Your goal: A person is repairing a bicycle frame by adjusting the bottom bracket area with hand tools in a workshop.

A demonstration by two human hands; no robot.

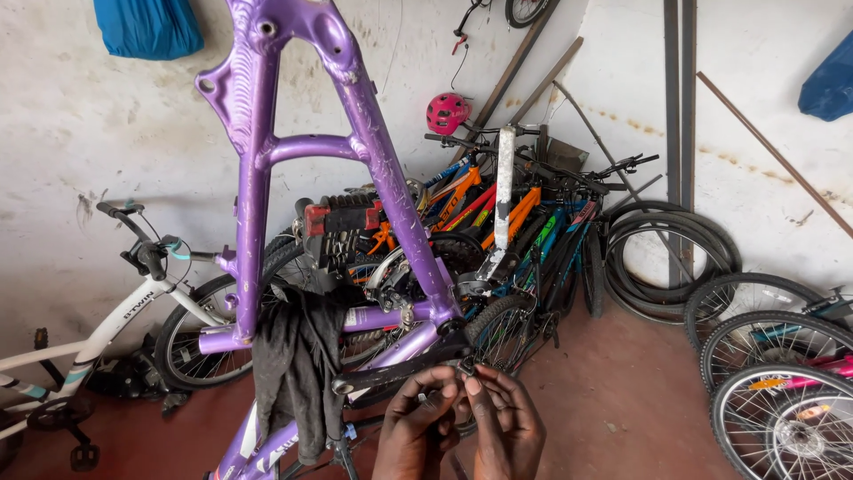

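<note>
I'm mid-fitting: my left hand [416,427] and right hand [505,425] pinch a small dark part [466,365] beside the purple bike frame [391,191]; next needs steady alignment.

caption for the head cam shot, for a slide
Both hands, left and right, pinch a small part beside a purple bike frame with parked bicycles behind.

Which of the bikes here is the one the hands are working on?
The purple frame mounted upside down in front, a dark rag draped on it. Both hands meet at its lower end; other bikes stand against the wall.
</note>
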